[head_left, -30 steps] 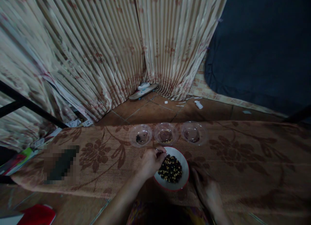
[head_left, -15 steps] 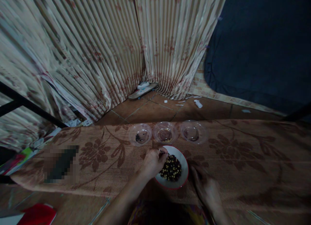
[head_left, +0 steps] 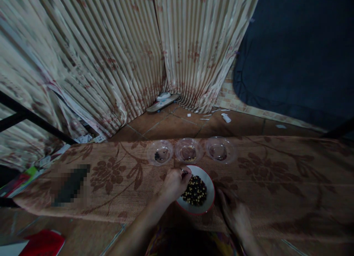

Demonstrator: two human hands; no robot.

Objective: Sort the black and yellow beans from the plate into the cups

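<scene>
Bowl (head_left: 210, 197), white with red rim, filled with mixed dark and pale beans (head_left: 195, 191), set on floral cloth (head_left: 276, 175). Left hand (head_left: 173, 183) is curled over the bowl's near-left edge, fingertips pinched among the beans. Right hand (head_left: 235, 215) is laid flat and unclenched on the cloth beside the bowl. Three clear cups (head_left: 188, 151) are ranged just behind.

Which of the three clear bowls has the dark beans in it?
The leftmost clear bowl: dark beans lie in it, while the middle one holds a few pale beans.
</scene>
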